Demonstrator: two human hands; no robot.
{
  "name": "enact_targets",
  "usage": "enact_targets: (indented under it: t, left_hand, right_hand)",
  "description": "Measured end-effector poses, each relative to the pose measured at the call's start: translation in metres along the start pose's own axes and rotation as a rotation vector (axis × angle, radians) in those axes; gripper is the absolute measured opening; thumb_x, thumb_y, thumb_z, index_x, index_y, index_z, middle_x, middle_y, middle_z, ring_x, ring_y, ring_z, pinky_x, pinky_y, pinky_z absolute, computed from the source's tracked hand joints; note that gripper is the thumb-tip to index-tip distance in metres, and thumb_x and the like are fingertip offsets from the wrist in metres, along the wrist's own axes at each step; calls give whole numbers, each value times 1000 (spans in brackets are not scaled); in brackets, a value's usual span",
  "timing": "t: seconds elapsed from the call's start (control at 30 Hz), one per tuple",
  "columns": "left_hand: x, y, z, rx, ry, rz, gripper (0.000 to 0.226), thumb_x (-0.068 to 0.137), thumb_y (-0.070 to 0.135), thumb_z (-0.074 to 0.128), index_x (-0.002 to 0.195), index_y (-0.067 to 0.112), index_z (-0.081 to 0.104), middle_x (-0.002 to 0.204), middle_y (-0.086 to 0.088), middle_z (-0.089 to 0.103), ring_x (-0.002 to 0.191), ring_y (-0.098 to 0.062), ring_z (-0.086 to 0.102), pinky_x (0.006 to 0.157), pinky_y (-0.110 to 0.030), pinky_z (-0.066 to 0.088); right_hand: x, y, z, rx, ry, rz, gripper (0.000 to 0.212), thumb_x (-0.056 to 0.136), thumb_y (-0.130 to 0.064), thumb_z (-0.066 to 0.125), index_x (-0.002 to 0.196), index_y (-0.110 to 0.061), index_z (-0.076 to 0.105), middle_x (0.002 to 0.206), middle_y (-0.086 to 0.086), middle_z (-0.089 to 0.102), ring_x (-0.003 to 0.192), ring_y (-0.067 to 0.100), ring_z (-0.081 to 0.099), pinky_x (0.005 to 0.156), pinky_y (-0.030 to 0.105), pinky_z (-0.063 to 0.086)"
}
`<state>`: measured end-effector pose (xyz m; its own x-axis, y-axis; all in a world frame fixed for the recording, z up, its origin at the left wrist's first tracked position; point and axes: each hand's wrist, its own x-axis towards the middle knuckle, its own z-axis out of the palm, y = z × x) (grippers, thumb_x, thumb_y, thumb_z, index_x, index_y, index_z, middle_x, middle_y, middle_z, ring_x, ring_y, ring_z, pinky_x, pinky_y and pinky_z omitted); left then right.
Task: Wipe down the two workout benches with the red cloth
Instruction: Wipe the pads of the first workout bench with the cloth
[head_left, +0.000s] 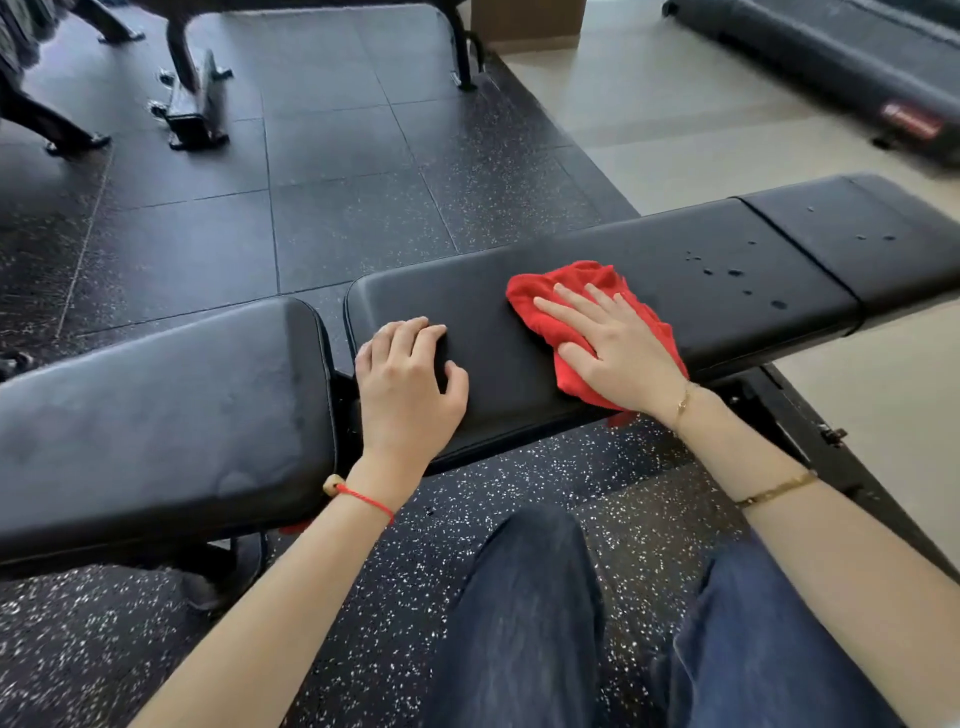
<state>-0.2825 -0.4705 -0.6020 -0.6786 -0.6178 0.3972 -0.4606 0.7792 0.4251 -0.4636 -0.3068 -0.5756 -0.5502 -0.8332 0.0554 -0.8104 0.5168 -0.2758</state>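
Right hand (613, 348): spread flat on red cloth (566, 291); droplets (735, 273) beyond fingertips, best swept with firm overlapping strokes. Left hand (410, 379): curled, bracing bench (675, 260).

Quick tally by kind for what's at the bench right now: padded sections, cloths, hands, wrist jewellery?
Black padded bench sections: 3 (left, middle, right)
Crumpled red cloth: 1
Bare hands: 2 (left hand, right hand)
Gold bracelets: 2 ()
Red string bracelet: 1
Total: 9
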Motion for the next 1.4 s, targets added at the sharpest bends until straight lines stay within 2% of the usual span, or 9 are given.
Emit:
enact_targets:
  t: [0.1, 0.2, 0.33, 0.57, 0.73, 0.87, 1.07, 1.2, 1.4]
  left_hand:
    - [0, 1, 0, 3, 5, -1, 39, 85, 26, 54, 119, 14, 67, 127, -2, 64, 124, -26, 52, 110, -43, 35]
    - [1, 5, -1, 23, -5, -15, 38, 84, 26, 54, 118, 14, 67, 126, -2, 64, 124, -26, 52, 108, -42, 36]
    - [0, 6, 1, 60, 10, -27, 37, 84, 26, 54, 117, 15, 66, 125, -1, 64, 123, -26, 52, 106, -41, 36]
    - [0, 19, 3, 127, -40, -91, 35, 92, 17, 53, 125, 10, 64, 136, -5, 60, 132, -26, 49, 111, -43, 36]
    - [-1, 50, 16, 99, 42, -177, 32, 94, 22, 53, 121, 11, 66, 129, -6, 64, 126, -27, 52, 110, -42, 36]
    - [1, 77, 32, 113, 80, -193, 31, 92, 26, 54, 118, 14, 66, 124, -2, 66, 122, -25, 54, 106, -40, 35]
    - [5, 97, 49, 190, 105, -237, 29, 87, 28, 53, 111, 18, 67, 119, -1, 64, 118, -26, 54, 104, -42, 37]
    - [4, 98, 48, 204, 108, -237, 31, 86, 26, 51, 111, 17, 67, 119, -1, 65, 118, -27, 54, 104, -46, 39]
    - [2, 102, 49, 200, 125, -237, 31, 87, 22, 55, 113, 17, 69, 120, -1, 66, 120, -25, 55, 104, -43, 39]
  right_hand:
    - [30, 19, -6, -34, -16, 159, 55, 97, -30, 40, 149, -41, 28, 162, -9, 17, 150, 25, 9, 122, 44, 0]
    - [60, 11, -3, -54, -38, 197, 54, 98, -34, 35, 150, -42, 25, 163, -8, 13, 151, 28, 6, 122, 45, -2]
    - [65, -4, 2, -45, -36, 104, 54, 98, -34, 34, 150, -42, 24, 163, -9, 13, 151, 27, 7, 122, 44, -2]
    - [5, 12, -2, 11, -39, -231, 58, 94, -28, 45, 148, -42, 30, 160, -13, 22, 150, 22, 12, 123, 43, 5]
    - [32, 70, -18, 18, -36, -130, 53, 97, -29, 43, 147, -41, 33, 160, -11, 23, 150, 22, 13, 122, 42, 2]
    - [81, 74, -20, -30, -74, -40, 52, 99, -35, 36, 150, -41, 28, 162, -8, 16, 150, 26, 9, 122, 44, -2]
    - [73, 36, -10, -15, -139, -280, 55, 97, -34, 36, 150, -41, 24, 163, -9, 14, 151, 26, 5, 122, 43, -3]
    - [26, 60, -15, 12, -125, -444, 57, 93, -34, 39, 149, -43, 28, 161, -12, 20, 151, 22, 10, 123, 41, 1]
    - [57, 115, -29, 8, -117, -312, 53, 97, -35, 39, 148, -43, 29, 161, -12, 19, 151, 21, 9, 123, 42, 1]
